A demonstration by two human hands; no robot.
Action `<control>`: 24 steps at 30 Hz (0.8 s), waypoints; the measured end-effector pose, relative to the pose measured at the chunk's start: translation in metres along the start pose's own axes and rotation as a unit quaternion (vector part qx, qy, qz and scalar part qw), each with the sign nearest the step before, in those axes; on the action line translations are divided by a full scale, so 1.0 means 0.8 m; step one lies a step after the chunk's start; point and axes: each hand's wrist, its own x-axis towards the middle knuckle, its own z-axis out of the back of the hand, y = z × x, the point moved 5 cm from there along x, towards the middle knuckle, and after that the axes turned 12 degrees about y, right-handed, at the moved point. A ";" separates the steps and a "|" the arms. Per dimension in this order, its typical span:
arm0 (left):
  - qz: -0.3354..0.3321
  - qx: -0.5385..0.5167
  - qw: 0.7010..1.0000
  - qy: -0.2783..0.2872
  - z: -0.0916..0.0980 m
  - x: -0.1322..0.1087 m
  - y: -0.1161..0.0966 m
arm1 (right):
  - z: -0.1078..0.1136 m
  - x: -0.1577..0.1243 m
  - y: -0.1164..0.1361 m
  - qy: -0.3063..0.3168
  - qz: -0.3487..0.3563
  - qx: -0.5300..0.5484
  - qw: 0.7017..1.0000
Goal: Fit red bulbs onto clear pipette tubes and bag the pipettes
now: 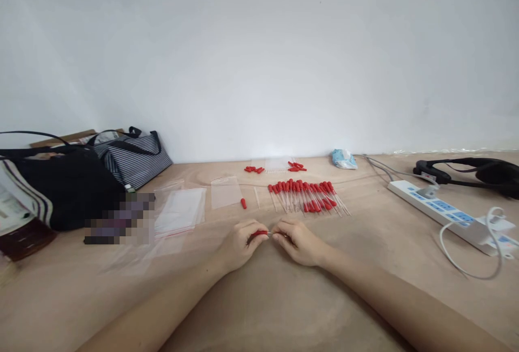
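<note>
Between the fingertips of my left hand (pixel 240 245) is a red rubber dropper bulb (pixel 260 232). My right hand (pixel 300 241) pinches a thin clear dropper tube (pixel 270 233), most of it hidden by the fingers. Bulb and tube meet end to end, or nearly so; how far the tube sits inside I cannot tell. Just beyond my hands lies a pile of red-topped droppers (pixel 300 187). A single red bulb (pixel 244 203) and a loose clear tube (pixel 257 197) rest left of that pile.
Clear zip bags (pixel 180 208) lie at left, beside a striped bag (pixel 138 160) and a black bag (pixel 81 190). More red bulbs (pixel 253 170) are near the wall. A blue-white packet (pixel 344 159), a power strip (pixel 441 211) with cables and a black headset (pixel 466 171) are at right.
</note>
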 end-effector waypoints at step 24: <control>0.255 0.218 0.937 -0.093 0.033 0.032 0.095 | 0.023 0.096 -0.084 -0.096 -0.368 -0.196 0.904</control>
